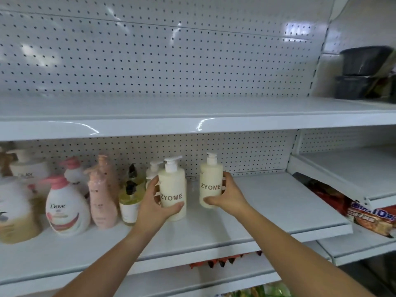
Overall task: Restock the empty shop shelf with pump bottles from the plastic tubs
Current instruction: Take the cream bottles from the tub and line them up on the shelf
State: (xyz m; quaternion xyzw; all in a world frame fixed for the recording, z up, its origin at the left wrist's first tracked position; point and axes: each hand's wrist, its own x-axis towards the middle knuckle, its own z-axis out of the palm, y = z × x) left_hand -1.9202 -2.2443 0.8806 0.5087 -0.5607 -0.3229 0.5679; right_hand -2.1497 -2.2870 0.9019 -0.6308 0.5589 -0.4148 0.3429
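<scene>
Fingers and thumb of the left hand (158, 202) wrap a cream plastic pump bottle (172, 185) lettered ZYOME, upright on the white metal shelf (267, 202), just right of a clear amber bottle with a black pump (128, 202). The right hand (227, 194) grasps a second cream ZYOME pump bottle (211, 181), upright beside the first with a gap between; whether its base touches the shelf is unclear. Further left stand a tall pink bottle (102, 200) and a white Dove bottle (64, 209). Two stacked black plastic tubs (362, 71) sit higher up, far right.
</scene>
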